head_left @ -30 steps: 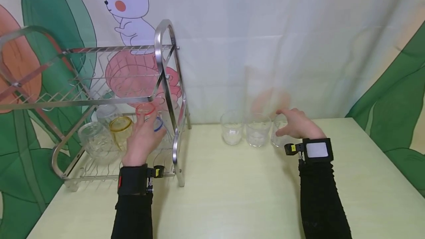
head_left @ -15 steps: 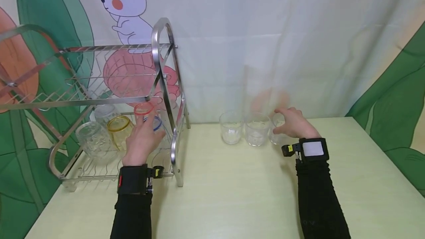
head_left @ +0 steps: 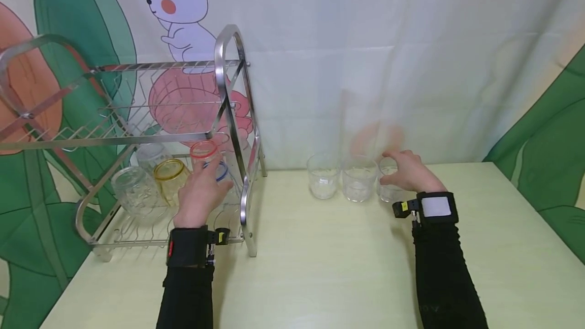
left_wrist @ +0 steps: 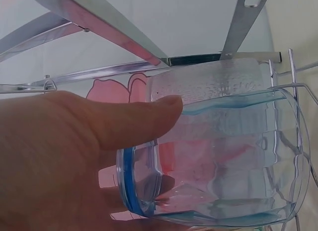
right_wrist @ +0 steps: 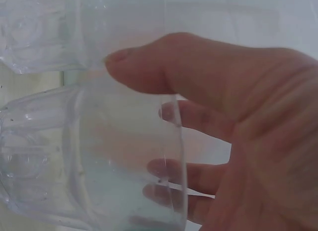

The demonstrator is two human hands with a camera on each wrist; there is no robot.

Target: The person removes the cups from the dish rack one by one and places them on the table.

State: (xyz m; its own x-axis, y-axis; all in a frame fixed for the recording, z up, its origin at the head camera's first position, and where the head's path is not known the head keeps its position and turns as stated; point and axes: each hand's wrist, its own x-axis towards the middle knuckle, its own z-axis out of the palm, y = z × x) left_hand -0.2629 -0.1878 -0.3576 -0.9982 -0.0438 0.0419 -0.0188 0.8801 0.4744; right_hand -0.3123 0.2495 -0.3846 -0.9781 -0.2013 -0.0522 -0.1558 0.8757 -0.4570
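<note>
Gripping a blue-rimmed cup (head_left: 218,171) on the rack's (head_left: 228,95) lower tier at nine o'clock, left hand (head_left: 201,194); at three o'clock, right hand (head_left: 409,172) clasping a clear glass (head_left: 388,182) touching its neighbour (head_left: 358,183). Risks: clipping wires, toppling neighbours.

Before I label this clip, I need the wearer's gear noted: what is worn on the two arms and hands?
Both hands are bare. The left hand has a black wristband with a red mark and a small yellow-tagged clip; the right hand has a black band with a white square panel. Both sleeves are black.
</note>
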